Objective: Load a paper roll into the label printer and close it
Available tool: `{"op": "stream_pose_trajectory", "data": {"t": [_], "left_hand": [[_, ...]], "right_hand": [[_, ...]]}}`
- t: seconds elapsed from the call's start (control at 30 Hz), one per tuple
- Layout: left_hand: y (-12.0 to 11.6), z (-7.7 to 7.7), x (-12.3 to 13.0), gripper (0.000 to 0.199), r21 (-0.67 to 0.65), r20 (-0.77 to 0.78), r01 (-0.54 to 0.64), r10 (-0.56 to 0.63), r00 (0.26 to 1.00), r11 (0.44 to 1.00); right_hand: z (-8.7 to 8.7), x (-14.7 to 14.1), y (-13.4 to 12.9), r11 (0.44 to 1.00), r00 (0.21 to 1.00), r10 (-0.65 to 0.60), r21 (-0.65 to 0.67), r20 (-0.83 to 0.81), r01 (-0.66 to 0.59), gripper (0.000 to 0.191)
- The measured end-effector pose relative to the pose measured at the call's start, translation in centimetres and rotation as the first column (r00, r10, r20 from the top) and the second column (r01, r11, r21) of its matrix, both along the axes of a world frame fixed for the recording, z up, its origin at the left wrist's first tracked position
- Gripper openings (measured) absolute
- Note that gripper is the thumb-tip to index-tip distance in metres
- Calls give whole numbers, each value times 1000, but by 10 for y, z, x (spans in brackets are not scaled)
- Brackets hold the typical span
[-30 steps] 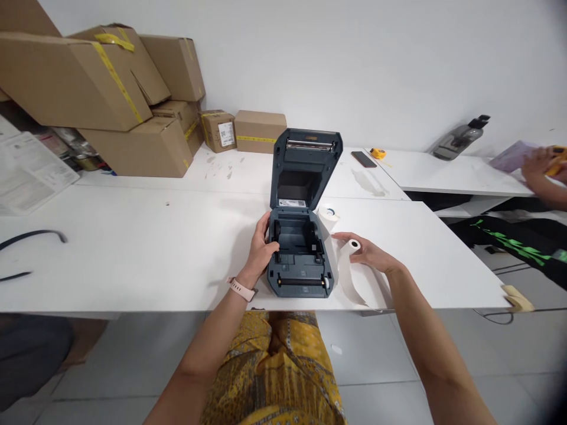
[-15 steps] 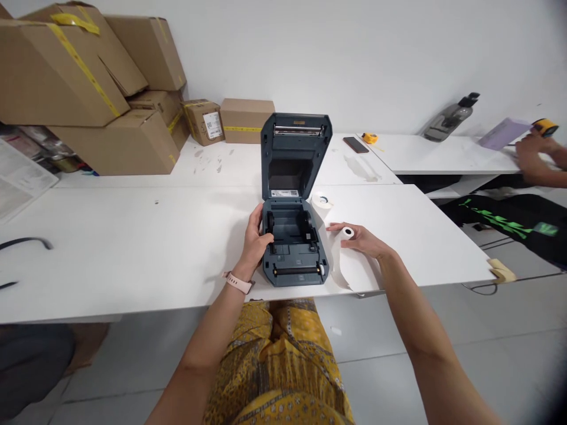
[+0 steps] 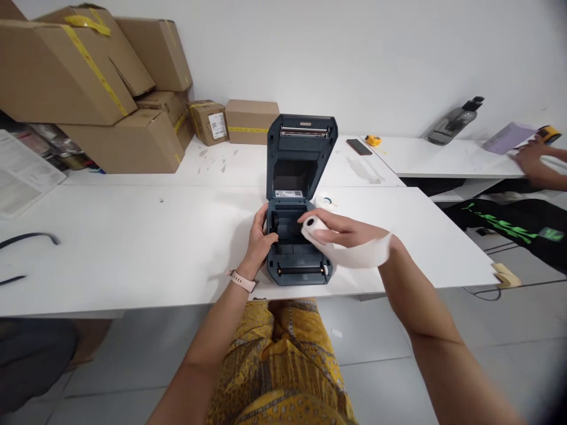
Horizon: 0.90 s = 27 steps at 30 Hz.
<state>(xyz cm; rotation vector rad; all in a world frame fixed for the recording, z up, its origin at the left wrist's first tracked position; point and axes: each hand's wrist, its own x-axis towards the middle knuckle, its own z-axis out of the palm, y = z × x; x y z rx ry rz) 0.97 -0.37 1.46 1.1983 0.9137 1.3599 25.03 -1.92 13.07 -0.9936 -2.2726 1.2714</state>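
Observation:
A dark grey label printer (image 3: 295, 260) stands on the white table with its lid (image 3: 303, 147) raised. My left hand (image 3: 259, 241) grips the printer's left side, thumb over the rim of the bay. Over the right part of the bay, my right hand (image 3: 339, 229) holds a small white paper roll (image 3: 315, 227) between thumb and fingers. The roll's hollow core faces left, and a loose strip of paper (image 3: 363, 254) trails to the right below my wrist. Behind my right hand, another white roll (image 3: 326, 202) rests beside the printer.
Cardboard boxes (image 3: 128, 141) are piled at the back left. A phone (image 3: 359, 147) and a yellow tape measure (image 3: 373, 140) lie behind the printer. Farther right are a bottle (image 3: 454, 124), a purple box (image 3: 507, 138) and another person's hands (image 3: 534, 159). Black straps (image 3: 29, 241) lie at the left edge.
My right hand has lifted the paper roll from the table beside the printer and brought it left over the bay. My left hand keeps its hold.

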Motion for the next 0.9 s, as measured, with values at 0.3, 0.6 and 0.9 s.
{"op": "stream_pose_trajectory", "data": {"t": [0.3, 0.6, 0.9], "left_hand": [[-4, 5, 1, 94, -52, 1, 22, -22, 1000, 998], [-1, -1, -1, 94, -35, -24, 35, -36, 999, 999], [-3, -1, -3, 87, -44, -18, 51, -52, 998, 998]], "right_hand": [[-16, -38, 63, 915, 869, 177, 247, 462, -318, 37], [-29, -48, 69, 987, 933, 156, -90, 323, -134, 47], [-29, -52, 64, 972, 907, 130, 128, 401, -197, 32]]}}
